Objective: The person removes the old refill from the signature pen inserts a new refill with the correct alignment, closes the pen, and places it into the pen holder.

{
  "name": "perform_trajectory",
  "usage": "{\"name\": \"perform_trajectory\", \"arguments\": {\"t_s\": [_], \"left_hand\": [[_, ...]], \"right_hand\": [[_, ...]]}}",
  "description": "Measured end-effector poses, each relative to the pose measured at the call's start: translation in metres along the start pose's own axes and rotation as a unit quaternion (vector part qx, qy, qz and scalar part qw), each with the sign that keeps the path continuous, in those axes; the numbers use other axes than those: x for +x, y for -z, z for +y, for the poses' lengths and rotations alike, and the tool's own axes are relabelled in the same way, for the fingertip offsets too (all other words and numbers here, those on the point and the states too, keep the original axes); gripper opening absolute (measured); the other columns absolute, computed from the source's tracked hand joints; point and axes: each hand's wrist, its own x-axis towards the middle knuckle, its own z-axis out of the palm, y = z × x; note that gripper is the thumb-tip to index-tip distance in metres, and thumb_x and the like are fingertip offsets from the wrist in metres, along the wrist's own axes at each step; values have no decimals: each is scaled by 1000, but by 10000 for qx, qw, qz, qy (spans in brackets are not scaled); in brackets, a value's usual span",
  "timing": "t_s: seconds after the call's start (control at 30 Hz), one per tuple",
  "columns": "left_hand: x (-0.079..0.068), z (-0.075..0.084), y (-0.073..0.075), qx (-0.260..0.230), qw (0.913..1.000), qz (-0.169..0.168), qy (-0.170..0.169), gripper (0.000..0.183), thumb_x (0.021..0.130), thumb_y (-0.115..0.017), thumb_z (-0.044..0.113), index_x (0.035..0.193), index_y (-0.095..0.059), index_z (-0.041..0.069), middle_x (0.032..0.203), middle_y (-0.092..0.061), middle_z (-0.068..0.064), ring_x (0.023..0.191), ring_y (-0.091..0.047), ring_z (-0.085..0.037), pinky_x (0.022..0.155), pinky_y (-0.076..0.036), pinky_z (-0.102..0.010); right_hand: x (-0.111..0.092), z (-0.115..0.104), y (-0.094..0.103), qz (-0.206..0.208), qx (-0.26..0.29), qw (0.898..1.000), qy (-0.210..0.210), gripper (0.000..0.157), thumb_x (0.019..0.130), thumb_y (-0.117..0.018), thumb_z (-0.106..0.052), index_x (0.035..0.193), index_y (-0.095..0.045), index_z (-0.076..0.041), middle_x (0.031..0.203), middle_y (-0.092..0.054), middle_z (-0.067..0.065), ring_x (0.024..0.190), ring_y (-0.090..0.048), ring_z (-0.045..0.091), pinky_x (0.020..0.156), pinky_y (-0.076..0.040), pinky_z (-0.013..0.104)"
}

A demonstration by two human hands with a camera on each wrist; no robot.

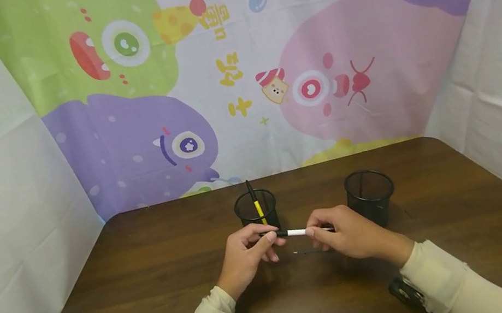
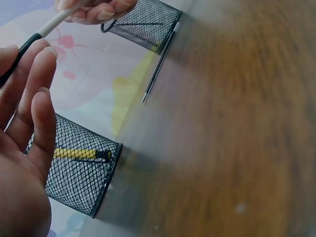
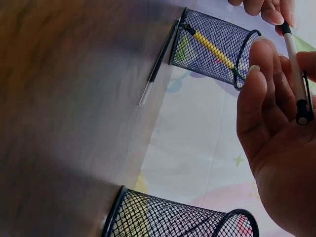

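A white-barrelled pen (image 1: pixel 296 232) with a black grip section is held level between my two hands, above the table. My left hand (image 1: pixel 247 254) pinches its black end between thumb and fingers. At the other end, my right hand (image 1: pixel 350 231) pinches the white barrel, and the black clip end (image 3: pixel 304 113) sticks out along the palm in the right wrist view. Below the hands, a thin dark pen refill (image 1: pixel 308 251) with a pale clear end lies on the table (image 1: pixel 152 283). It shows whole in the left wrist view, apart from both hands.
Beyond my left hand stands a black mesh cup (image 1: pixel 244 217) with a yellow-and-black pen (image 1: pixel 258 208) leaning in it. Another black mesh cup (image 1: pixel 371 205) stands behind my right hand. A printed cartoon cloth (image 1: pixel 248 140) hangs along the table's far edge.
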Motion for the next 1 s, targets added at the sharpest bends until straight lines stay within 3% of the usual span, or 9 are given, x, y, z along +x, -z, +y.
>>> {"name": "perform_trajectory", "arguments": {"t_s": [0.23,0.4,0.73,1.0], "left_hand": [[0,-1,1,30,9999,107,93,14,97,-68,14,105,-72,3,89,-76,-11,59,-66,-19,57,-57,-30],[0,-1,0,15,9999,103,61,14,97,-68,14,105,-71,3,89,-76,-11,59,-66,-17,56,-56,-30],[-2,-2,0,0,9999,117,-26,14,96,-68,11,106,-71,1,89,-75,-13,60,-65,-16,56,-55,-28],[-1,-3,0,13,9999,88,49,14,97,-69,14,107,-71,5,90,-76,-9,61,-65,-17,57,-55,-27]], "right_hand": [[-1,5,0,232,74,9997,39,5,98,-69,-21,96,-65,-19,72,-64,-7,61,-60,8,55,-51,26],[0,5,-1,435,-55,9989,134,11,92,-75,-16,93,-64,-19,69,-59,-11,59,-55,6,53,-47,24],[-1,2,-1,225,51,9997,129,7,99,-66,-20,94,-68,-16,75,-67,2,63,-61,8,59,-54,28],[0,2,-1,170,-117,9998,58,13,102,-61,-23,92,-69,-19,71,-66,-6,62,-63,7,57,-54,28]]}}
